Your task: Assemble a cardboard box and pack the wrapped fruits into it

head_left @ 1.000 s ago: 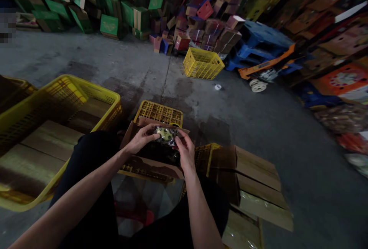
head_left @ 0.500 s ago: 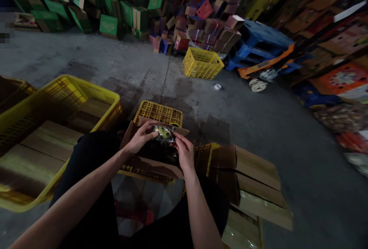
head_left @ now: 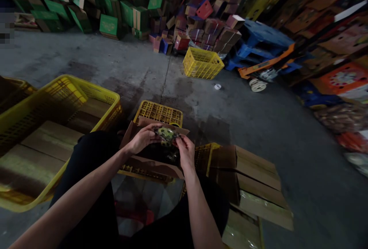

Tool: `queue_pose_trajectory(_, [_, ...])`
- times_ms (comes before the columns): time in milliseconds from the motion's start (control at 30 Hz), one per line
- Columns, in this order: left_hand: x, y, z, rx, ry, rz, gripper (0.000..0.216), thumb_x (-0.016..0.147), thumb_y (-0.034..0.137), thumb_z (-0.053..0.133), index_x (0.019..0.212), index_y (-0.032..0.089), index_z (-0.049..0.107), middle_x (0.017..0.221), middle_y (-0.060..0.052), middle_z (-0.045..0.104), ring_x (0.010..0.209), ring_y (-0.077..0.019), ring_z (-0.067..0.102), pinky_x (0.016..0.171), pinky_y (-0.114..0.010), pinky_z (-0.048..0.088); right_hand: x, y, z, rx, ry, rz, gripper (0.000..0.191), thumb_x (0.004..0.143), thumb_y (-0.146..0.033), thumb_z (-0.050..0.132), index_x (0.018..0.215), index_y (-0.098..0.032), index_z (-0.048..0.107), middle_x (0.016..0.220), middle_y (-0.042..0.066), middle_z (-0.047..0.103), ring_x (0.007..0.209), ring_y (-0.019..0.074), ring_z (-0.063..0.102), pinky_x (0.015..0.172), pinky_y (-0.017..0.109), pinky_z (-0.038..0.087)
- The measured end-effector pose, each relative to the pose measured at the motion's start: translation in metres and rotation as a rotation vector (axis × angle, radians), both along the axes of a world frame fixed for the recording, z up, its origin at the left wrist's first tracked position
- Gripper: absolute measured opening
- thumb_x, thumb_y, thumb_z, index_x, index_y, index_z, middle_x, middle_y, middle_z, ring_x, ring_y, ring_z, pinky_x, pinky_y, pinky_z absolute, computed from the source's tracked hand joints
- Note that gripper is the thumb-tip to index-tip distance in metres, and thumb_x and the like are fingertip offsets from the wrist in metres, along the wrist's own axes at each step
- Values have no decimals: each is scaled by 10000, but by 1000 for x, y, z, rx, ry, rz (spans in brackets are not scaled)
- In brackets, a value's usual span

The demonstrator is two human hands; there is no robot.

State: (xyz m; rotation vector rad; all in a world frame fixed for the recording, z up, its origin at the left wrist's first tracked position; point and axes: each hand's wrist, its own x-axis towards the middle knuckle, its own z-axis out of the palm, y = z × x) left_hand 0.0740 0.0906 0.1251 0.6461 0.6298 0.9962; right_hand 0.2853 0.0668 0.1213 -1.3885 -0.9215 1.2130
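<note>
Left hand (head_left: 143, 138) and right hand (head_left: 186, 148) pinch opposite ends of a clear-wrapped green packet (head_left: 166, 134).

Yellow-green with dark spots, that's the packet (head_left: 166, 134) in my fingers (head_left: 184, 141), white glints flashing off its clear wrap! Plain brown on the carton (head_left: 158, 167) beneath it, black on my trousers (head_left: 92, 160), and there's yellow lattice on the crate (head_left: 161, 112) just beyond. Further out, green boxes (head_left: 109, 25), blue pallets (head_left: 266, 36), an orange pallet jack (head_left: 264, 66) with off-white wheels (head_left: 258, 85), all over grey floor (head_left: 138, 59) blotched darker in patches!
</note>
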Motion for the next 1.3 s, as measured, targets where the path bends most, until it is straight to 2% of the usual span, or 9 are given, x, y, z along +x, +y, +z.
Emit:
queue_pose_trajectory(100, [0, -2, -3, 77, 73, 6, 510, 733, 202, 784, 1228, 224, 659, 1174, -56, 699, 897, -176, 692, 919, -378, 541, 0, 0, 1, -3, -16, -1, 308, 755, -487, 743, 898, -215, 730, 854, 18, 754, 792, 223, 693, 771, 340, 563])
queue_pose_trajectory(300, [-1, 0, -8, 163, 248, 47, 445, 784, 351, 814, 1181, 198, 685, 1111, -61, 718, 1009, -222, 662, 891, -346, 544, -2, 0, 4, -21, 15, 26, 310, 757, -519, 743, 825, -219, 703, 777, 9, 741, 754, 224, 694, 752, 352, 565])
queue_pose_trajectory(400, [-1, 0, -6, 179, 265, 59, 486, 779, 370, 823, 1207, 194, 675, 1170, -81, 711, 1053, -242, 658, 887, -344, 542, -3, 0, 3, -35, 63, 40, 302, 751, -503, 758, 819, -215, 698, 765, 9, 741, 729, 212, 693, 735, 345, 569])
queue_pose_trajectory(500, [-1, 0, -5, 205, 265, 72, 475, 761, 356, 840, 1175, 182, 686, 1185, -87, 718, 1085, -250, 659, 955, -370, 518, -6, -1, 0, -76, 172, 35, 302, 736, -474, 785, 866, -213, 704, 774, 7, 747, 705, 197, 700, 728, 338, 577])
queue_pose_trajectory(700, [0, -1, -3, 215, 260, 61, 433, 714, 308, 874, 1090, 182, 699, 1129, -66, 742, 1046, -237, 682, 985, -386, 502, -16, -4, -10, -175, 369, 85, 313, 698, -423, 828, 888, -210, 701, 733, 11, 750, 715, 203, 737, 726, 340, 606])
queue_pose_trajectory(833, [0, -2, 1, 231, 291, 25, 428, 702, 320, 879, 1061, 174, 697, 1129, -73, 740, 1047, -243, 683, 992, -389, 492, -19, -5, -13, -221, 374, 84, 318, 673, -398, 840, 890, -209, 703, 746, 23, 766, 700, 209, 749, 710, 345, 623])
queue_pose_trajectory(1100, [0, 1, -2, 227, 329, 89, 413, 699, 364, 878, 1001, 156, 688, 1021, -55, 735, 961, -213, 680, 951, -365, 500, -22, -9, -8, -293, 373, 170, 334, 678, -416, 837, 879, -182, 710, 747, 52, 774, 708, 226, 761, 702, 352, 631])
queue_pose_trajectory(1300, [-1, 1, 1, 239, 382, 100, 400, 694, 391, 873, 968, 164, 690, 998, -49, 733, 938, -215, 671, 921, -360, 503, -23, -10, -10, -288, 371, 199, 311, 688, -422, 832, 850, -187, 708, 753, 55, 773, 742, 232, 764, 715, 366, 631])
